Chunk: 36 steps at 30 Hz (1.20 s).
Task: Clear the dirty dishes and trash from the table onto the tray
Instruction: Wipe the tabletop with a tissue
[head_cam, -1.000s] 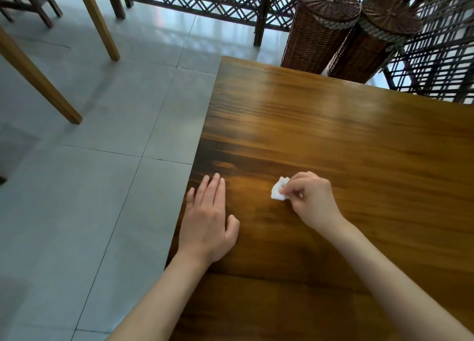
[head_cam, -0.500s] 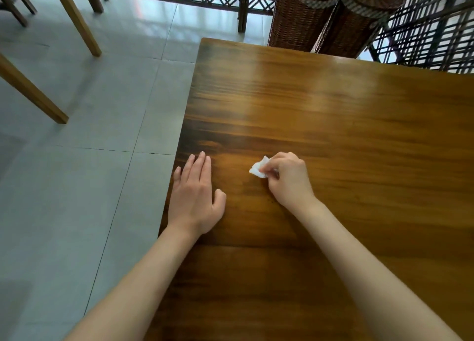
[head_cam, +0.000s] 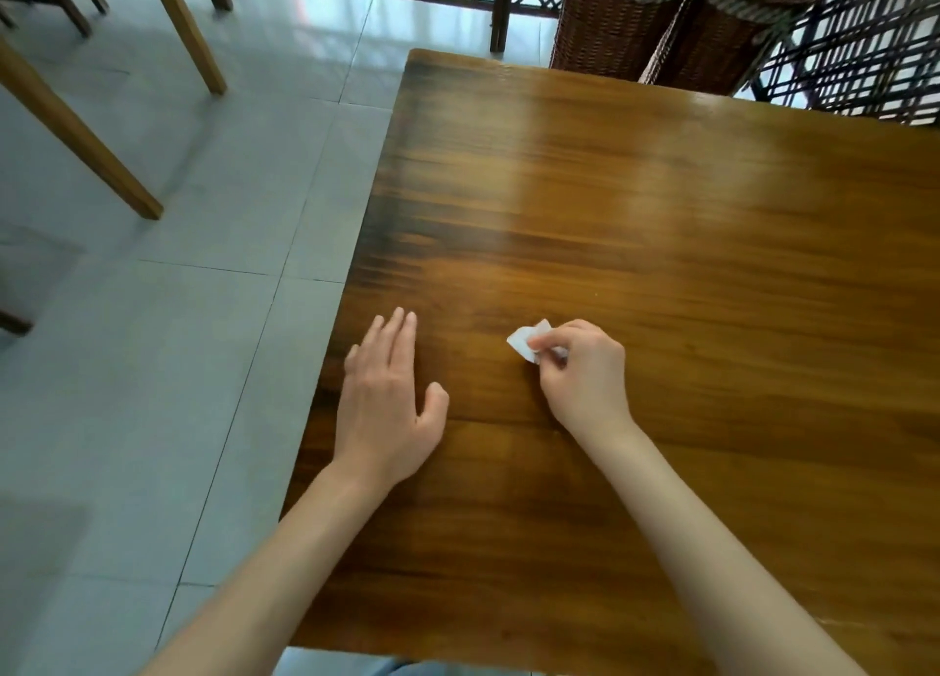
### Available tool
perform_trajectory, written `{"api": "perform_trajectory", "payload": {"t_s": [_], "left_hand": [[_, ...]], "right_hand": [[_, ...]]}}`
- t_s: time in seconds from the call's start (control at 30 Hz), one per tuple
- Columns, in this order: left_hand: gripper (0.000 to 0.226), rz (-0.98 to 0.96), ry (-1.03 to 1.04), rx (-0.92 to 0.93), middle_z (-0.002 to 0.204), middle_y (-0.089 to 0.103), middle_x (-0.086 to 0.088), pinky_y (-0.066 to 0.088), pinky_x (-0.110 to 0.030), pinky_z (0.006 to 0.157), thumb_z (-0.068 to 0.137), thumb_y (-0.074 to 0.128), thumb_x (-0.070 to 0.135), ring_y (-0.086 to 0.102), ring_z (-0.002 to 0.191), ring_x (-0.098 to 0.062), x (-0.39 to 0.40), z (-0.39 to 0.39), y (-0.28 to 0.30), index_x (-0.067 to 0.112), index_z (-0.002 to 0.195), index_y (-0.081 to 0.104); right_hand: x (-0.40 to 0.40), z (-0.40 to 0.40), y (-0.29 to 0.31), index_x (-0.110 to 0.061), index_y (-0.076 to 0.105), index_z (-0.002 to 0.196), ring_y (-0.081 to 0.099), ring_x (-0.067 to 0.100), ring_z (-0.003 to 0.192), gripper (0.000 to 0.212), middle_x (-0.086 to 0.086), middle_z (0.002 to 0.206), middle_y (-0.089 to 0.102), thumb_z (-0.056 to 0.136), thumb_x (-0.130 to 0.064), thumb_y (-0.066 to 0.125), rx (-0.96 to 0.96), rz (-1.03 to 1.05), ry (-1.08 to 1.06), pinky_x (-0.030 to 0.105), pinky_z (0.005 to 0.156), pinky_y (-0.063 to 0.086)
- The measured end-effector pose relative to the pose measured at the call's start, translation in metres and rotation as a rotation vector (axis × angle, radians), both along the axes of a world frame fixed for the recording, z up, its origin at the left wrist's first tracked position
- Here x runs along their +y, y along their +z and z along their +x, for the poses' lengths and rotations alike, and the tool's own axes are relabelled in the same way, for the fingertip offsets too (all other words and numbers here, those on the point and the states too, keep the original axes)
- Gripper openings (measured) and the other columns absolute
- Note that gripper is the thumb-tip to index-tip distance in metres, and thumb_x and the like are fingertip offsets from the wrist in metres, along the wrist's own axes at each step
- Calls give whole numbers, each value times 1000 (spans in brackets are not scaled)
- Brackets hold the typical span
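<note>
My right hand (head_cam: pixel 585 375) pinches a small scrap of white paper (head_cam: pixel 526 342) between thumb and curled fingertips, the fingers bunched tight around its near edge. My left hand (head_cam: pixel 386 395) holds nothing: its fingers lie straight and close together, the thumb spread out to the side, palm down on the wooden table (head_cam: pixel 661 248) near its left edge.

The scrap is crumpled and creased, with a pointed corner sticking out to the left of my fingers. It sits low at the tabletop, in the near-left part of the table, a little to the right of my left hand; I cannot tell whether it touches the wood or is just lifted.

Both bare forearms reach forward from the near edge, the right one angling in from the right with the wrist bent towards the scrap. Two wicker baskets (head_cam: pixel 661 19) stand beyond the far edge, on the grey tiled floor (head_cam: pixel 203 278).
</note>
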<state>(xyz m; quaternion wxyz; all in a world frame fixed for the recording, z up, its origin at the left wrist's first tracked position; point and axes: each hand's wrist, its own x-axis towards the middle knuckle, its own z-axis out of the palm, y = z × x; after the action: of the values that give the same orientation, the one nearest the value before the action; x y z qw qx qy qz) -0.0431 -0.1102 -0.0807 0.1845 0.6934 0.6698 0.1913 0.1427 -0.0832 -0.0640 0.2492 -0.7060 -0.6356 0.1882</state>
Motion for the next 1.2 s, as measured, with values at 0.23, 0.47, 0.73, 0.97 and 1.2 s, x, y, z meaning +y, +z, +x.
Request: {"api": "perform_trajectory", "payload": {"t_s": [0.23,0.47,0.73,0.97,1.2], "left_hand": [[80,-24,157,13,156,17,-7,7,-35,112,80,44,38,7,142,-17,-64,1,-8,14,149,11],[75,-20,188,-23,154,21,-5,12,-34,113,81,42,35,16,143,-21,-68,2,-7,13,148,16],[73,-4,176,-15,151,29,-9,16,-39,111,80,45,32,22,141,-27,-70,3,-6,11,147,23],[73,-22,-49,135,152,28,-2,5,-38,112,83,42,43,17,143,-21,-79,51,-2,15,147,23],[70,-32,-167,107,157,12,3,-6,-33,113,86,26,43,0,144,-14,-80,127,-8,20,150,11]], "right_hand": [[28,-46,-5,-10,73,98,59,20,93,17,8,98,66,87,-5,61,-7,30,95,28,81,50],[45,-71,-10,-11,70,106,56,19,98,22,7,105,65,88,-6,59,-73,17,151,25,81,47],[-5,-66,-4,-12,73,96,54,13,93,19,2,99,66,84,-2,62,-72,-29,482,21,81,45],[23,67,13,-6,73,96,59,26,92,23,11,97,65,84,4,57,-106,33,27,31,84,47],[49,82,-1,-8,71,105,53,30,102,31,13,105,61,88,1,46,-215,-26,59,32,88,44]]}}
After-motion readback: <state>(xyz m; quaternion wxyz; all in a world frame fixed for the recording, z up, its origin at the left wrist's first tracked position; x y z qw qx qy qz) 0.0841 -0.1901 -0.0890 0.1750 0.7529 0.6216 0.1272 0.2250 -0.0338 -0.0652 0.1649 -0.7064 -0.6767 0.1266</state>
